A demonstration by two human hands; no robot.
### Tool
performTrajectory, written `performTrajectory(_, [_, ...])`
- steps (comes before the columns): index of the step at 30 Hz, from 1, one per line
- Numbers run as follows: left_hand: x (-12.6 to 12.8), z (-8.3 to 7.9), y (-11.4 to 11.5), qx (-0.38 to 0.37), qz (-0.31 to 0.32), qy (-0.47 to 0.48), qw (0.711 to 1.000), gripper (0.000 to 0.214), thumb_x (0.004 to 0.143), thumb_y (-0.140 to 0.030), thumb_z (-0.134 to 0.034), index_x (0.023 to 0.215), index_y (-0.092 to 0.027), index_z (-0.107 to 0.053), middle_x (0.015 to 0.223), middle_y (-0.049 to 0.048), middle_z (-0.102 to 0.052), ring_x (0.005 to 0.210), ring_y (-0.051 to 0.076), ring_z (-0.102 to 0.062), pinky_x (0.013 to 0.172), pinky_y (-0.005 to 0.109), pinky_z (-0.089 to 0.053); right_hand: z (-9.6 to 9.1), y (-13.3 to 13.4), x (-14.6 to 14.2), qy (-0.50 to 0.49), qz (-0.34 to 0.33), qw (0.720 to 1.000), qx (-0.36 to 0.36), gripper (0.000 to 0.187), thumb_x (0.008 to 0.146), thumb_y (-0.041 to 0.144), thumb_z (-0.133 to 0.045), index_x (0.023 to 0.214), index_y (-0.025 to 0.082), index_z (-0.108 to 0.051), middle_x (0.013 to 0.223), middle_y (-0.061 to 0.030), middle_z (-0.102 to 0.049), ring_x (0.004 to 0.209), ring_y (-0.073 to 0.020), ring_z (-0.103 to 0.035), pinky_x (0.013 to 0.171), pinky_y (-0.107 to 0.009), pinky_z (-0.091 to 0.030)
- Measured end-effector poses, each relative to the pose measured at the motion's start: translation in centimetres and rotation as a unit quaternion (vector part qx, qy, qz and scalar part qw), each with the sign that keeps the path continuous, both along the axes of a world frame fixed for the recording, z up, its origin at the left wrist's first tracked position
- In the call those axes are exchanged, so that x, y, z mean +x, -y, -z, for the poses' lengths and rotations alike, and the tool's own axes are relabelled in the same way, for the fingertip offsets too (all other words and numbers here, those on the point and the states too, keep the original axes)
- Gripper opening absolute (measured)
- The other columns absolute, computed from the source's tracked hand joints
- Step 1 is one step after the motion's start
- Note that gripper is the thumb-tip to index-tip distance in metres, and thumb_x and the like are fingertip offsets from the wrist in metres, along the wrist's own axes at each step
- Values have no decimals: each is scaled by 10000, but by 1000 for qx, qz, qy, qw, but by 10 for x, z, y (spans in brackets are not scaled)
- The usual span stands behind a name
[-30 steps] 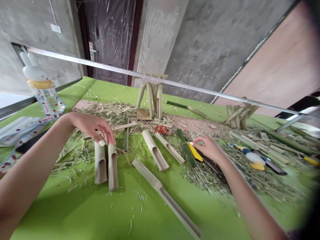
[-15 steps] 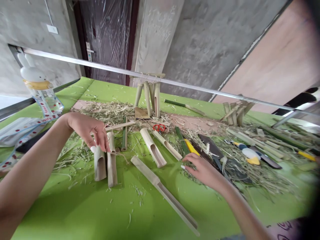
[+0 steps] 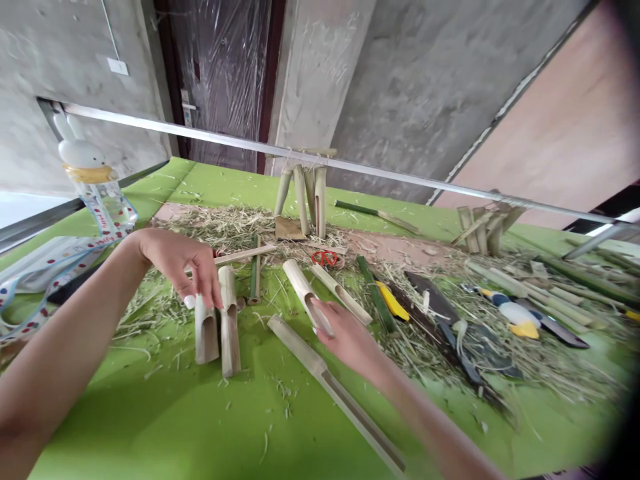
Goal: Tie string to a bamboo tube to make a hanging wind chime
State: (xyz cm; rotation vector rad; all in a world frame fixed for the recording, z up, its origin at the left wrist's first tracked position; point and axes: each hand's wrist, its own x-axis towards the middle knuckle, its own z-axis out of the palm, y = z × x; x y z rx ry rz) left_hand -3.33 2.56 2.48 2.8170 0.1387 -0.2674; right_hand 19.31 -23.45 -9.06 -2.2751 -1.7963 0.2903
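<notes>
My left hand reaches down with its fingers closed about the upper end of a short notched bamboo tube. Beside that tube, nearly touching, lies a second notched bamboo piece. My right hand has its thumb and fingers on the lower, cut-open end of another bamboo tube, partly covering it. Just right of this tube is a slimmer split bamboo piece. A long bamboo piece, its front part cut to a narrow channel, slants across the green cloth between my hands.
Bamboo shavings litter the green table. Tied bamboo legs stand at the back. Red-handled scissors, a cleaver, a yellow-handled tool and a green bamboo stick lie about. A bottle stands left.
My right hand has moved left from beside the green bamboo stick onto the notched tube's lower end. My left hand stays at its tube. The view has shifted slightly.
</notes>
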Motion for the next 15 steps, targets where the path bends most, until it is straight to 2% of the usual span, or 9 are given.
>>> performTrajectory(2, [2, -1, 2, -138, 92, -133, 977, 529, 697, -634, -507, 979, -215, -665, 1066, -14, -673, 889, 61, -579, 781, 221, -433, -3, 2, -1, -10, -2, 1000, 1, 595, 803, 168, -543, 1368, 195, -359, 1229, -137, -538, 965, -241, -595, 814, -390, -517])
performTrajectory(3, [3, -1, 3, -180, 105, -166, 964, 517, 748, -601, -472, 1034, -206, -643, 1119, -5, -650, 930, 61, -571, 805, 221, -428, -6, 2, 0, -24, -1, 1000, 1, 593, 801, 171, -546, 1365, 211, -368, 1222, -124, -547, 951, -233, -600, 799, -378, -522])
performTrajectory(4, [4, -1, 6, -197, 92, -169, 961, 511, 764, -581, -466, 1057, -197, -632, 1129, 1, -645, 942, 61, -569, 813, 214, -428, -8, 2, 4, -43, 1, 999, 0, 567, 809, 186, -541, 1354, 227, -387, 1215, -112, -557, 910, -220, -611, 764, -361, -531])
performTrajectory(7, [8, 1, 14, -203, 37, -158, 966, 462, 741, -501, -541, 1052, -172, -632, 1058, 19, -673, 885, 69, -590, 754, 183, -447, -17, -8, 31, -84, 26, 996, 7, 431, 857, 231, -476, 1288, 217, -478, 1172, -108, -588, 735, -173, -616, 645, -316, -530])
performTrajectory(9, [11, 3, 19, -192, 4, -158, 969, 404, 722, -400, -588, 1045, -162, -632, 1042, 23, -677, 834, 69, -600, 699, 163, -455, -21, -24, 60, -53, 49, 997, 31, 399, 864, 183, -442, 1256, 194, -516, 1167, -121, -585, 694, -154, -596, 643, -306, -509])
performTrajectory(11, [13, 4, 25, -168, -28, -159, 973, 364, 715, -291, -605, 1055, -162, -624, 1079, 23, -663, 820, 65, -602, 668, 143, -450, -22, -45, 92, 1, 63, 997, 46, 481, 841, 97, -425, 1300, 231, -477, 1234, -125, -526, 681, -130, -578, 656, -294, -483])
performTrajectory(13, [13, 3, 28, -141, -50, -158, 976, 359, 717, -226, -606, 1071, -164, -614, 1118, 23, -646, 833, 64, -601, 651, 125, -441, -19, -68, 118, 48, 64, 996, 30, 582, 820, 36, -409, 1342, 292, -421, 1263, -124, -478, 668, -113, -564, 643, -269, -452])
performTrajectory(15, [12, 1, 30, -125, -57, -160, 978, 380, 727, -213, -602, 1104, -166, -596, 1149, 26, -630, 847, 68, -599, 644, 116, -436, -13, -88, 135, 83, 46, 995, -7, 592, 810, 33, -438, 1325, 323, -442, 1299, -123, -431, 686, -109, -560, 660, -260, -432])
